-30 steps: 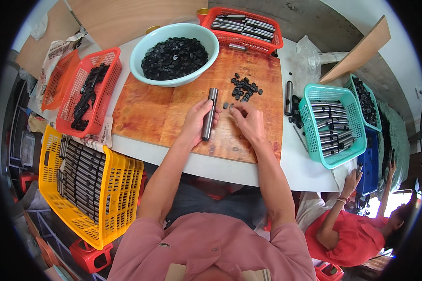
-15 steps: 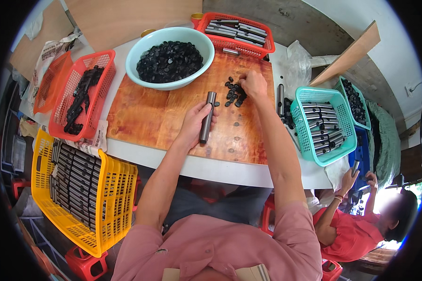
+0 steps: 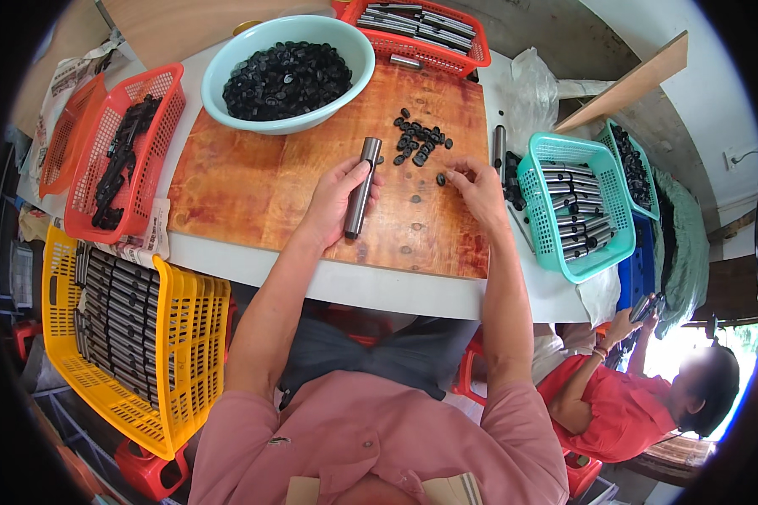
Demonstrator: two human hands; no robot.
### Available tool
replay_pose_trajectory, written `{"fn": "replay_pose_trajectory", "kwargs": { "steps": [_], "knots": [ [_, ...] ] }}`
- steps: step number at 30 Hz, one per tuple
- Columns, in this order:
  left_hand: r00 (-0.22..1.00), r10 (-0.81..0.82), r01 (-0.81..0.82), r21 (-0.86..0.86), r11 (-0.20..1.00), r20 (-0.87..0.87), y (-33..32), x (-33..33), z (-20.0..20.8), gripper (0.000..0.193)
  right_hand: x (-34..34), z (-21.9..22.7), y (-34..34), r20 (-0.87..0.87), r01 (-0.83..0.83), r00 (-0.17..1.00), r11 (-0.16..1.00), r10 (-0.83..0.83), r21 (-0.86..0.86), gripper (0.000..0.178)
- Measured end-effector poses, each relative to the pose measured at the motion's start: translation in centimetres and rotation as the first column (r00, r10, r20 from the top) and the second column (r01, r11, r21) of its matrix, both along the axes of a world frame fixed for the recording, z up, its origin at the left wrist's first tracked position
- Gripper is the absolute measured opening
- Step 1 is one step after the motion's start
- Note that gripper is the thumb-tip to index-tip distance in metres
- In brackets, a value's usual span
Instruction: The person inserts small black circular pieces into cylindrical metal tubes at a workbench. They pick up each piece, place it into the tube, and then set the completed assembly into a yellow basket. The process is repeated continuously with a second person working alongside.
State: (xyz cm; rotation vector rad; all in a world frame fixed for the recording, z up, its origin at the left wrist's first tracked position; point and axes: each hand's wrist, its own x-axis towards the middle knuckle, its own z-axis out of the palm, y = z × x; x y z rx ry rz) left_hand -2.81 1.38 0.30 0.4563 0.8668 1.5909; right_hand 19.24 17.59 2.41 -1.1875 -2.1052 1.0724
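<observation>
My left hand (image 3: 335, 200) is wrapped round a dark grey metal tube (image 3: 359, 202), held tilted over the stained wooden board (image 3: 253, 202), with the thumb near an oval hole in its side. Between the thumb and fingertips of my right hand (image 3: 480, 192) is a small black oval plug (image 3: 441, 179), just to the right of the tube. Beyond both hands lies a loose pile of black plugs (image 3: 419, 140) on the board. A pale blue bowl (image 3: 215, 94) full of similar plugs stands at the far left of the board.
Metal tubes fill a red basket (image 3: 472, 64) at the back, a green basket (image 3: 526, 189) at right and a yellow crate (image 3: 195, 316) at lower left. Black parts lie in a red basket (image 3: 170, 109) at left. A co-worker (image 3: 615, 412) in red handles a tube at right.
My right hand has drawn back from the pile toward me with one black plug in its fingertips. The pile is more spread out. The whole view has shifted slightly.
</observation>
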Motion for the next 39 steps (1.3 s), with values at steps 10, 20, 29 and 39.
{"fn": "replay_pose_trajectory", "kwargs": {
  "steps": [10,20,29,39],
  "knots": [
    [0.997,-0.011,0.008,0.043,0.999,0.079,0.0,-0.4,-0.2,0.030,-0.2,0.1,0.3,0.146,-0.176,0.977,0.975,0.157,0.132,0.027],
    [0.985,-0.074,0.064,0.063,0.996,0.155,0.2,-0.2,-0.5,0.032,-2.7,2.2,-3.9,-0.020,-0.147,0.988,0.973,0.153,0.181,0.030],
    [0.986,-0.107,0.085,0.171,0.982,0.126,0.0,0.1,-0.8,0.041,-6.5,2.4,-8.0,-0.109,-0.180,0.965,0.903,0.239,0.390,0.027],
    [0.989,-0.103,0.088,0.147,0.985,0.104,-0.1,0.3,-0.3,0.047,-6.6,0.1,-8.3,-0.197,-0.064,0.957,0.819,0.212,0.570,0.025]
  ]
}}
